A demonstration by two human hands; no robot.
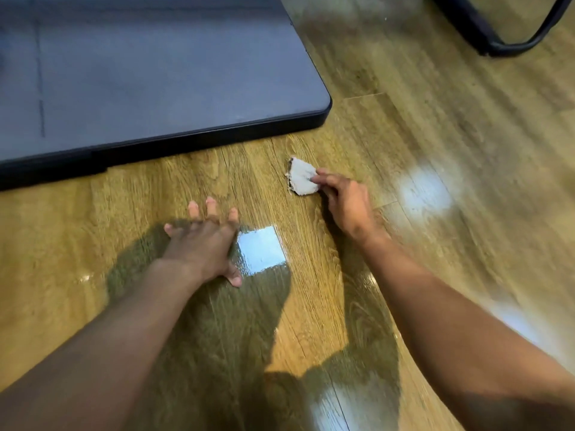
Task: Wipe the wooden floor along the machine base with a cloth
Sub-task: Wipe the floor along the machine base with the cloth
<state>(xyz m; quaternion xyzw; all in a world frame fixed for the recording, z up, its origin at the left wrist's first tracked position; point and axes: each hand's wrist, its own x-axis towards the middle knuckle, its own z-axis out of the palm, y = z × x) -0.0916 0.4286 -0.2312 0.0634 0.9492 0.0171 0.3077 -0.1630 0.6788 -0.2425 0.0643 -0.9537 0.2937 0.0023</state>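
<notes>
Cloth: small pale grey rag (303,177), soft, light, pinched at its near edge under right hand (345,203) fingertips; left hand (202,244) splayed flat on glossy wooden floor (435,135), nearer the dark flat machine base (155,73).

Bright overhead light; white glare patches on the glossy brown wooden floor (404,119); dark arm shadows; motion blur throughout, edges bowed.
</notes>
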